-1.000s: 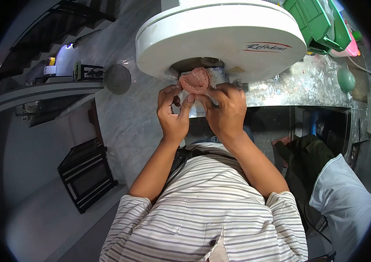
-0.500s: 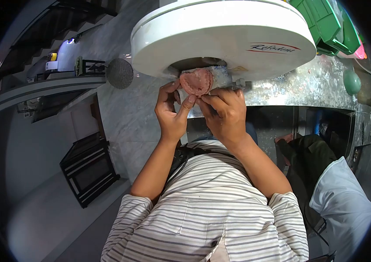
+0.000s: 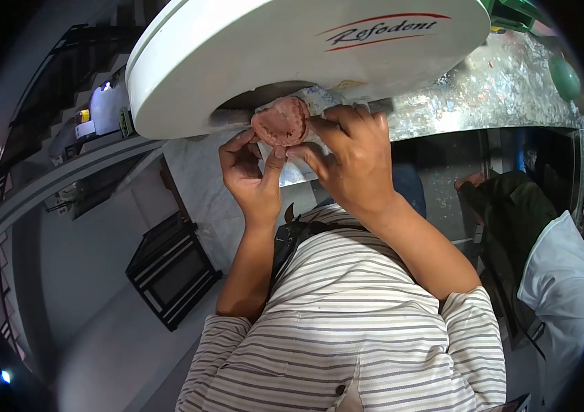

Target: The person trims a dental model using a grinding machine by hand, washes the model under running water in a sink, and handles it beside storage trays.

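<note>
While both hands are up at the white machine, the pink dental piece sits between them, just in front of the dark opening on the machine's underside. Left hand is pinching the pink dental piece, thumb at its lower edge, fingers at its left side. Right hand grips the same piece from the other side, index finger at its right edge, thumb near the bottom by the left thumb. Piece is horseshoe-shaped, hollow side facing the camera, row of bumpy teeth-like shapes along the rim, small dark spots near the lower edge. Whether it touches the machine, can't tell.

White machine has a rounded body, "Refodent" lettering between red lines. Dark opening is partly covered by the piece; a blue-white stained part shows right behind. Table runs to the right, surface mottled and splattered. Green rounded object near its right end, green bin at top right, cut by frame edge.

Striped shirt on the wearer. Another person at right: dark trousers, pale sleeve. Black metal frame down left, well apart from the hands.
</note>
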The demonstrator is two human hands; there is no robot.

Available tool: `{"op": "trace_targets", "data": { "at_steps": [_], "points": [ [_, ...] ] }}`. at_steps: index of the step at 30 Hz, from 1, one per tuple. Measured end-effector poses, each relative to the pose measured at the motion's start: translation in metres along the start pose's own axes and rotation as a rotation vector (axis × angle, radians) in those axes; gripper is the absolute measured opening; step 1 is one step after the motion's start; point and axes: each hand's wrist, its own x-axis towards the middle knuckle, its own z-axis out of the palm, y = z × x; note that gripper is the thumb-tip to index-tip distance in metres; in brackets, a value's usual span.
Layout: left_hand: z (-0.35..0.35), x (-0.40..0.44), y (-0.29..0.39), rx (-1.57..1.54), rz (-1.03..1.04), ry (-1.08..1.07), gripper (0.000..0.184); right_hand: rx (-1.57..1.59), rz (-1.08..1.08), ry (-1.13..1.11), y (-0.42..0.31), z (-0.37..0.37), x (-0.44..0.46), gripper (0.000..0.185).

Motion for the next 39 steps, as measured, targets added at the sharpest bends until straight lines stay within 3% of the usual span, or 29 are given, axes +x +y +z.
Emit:
{"op": "trace_targets", "data": {
  "at_steps": [11,14,16,24,39],
  "points": [
    [0.006,-0.001,0.010,0.046,-0.010,0.040,0.042,0.052,-0.013,0.024,0.000,0.003,-0.001,0.029],
    [0.013,0.005,0.026,-0.032,-0.112,0.122,0.035,0.064,-0.014,0.005,-0.001,0.002,-0.001,0.029],
    [0.016,0.010,0.035,0.131,-0.291,0.145,0.032,0.072,-0.019,-0.008,-0.001,0.000,-0.002,0.029],
    [0.004,0.003,0.037,0.014,-0.217,0.113,0.031,0.151,-0.033,-0.055,0.005,-0.010,-0.005,0.044],
    [0.005,0.001,0.029,0.038,-0.176,0.114,0.033,0.118,-0.035,-0.072,0.001,-0.012,-0.003,0.044]
  ]
}}
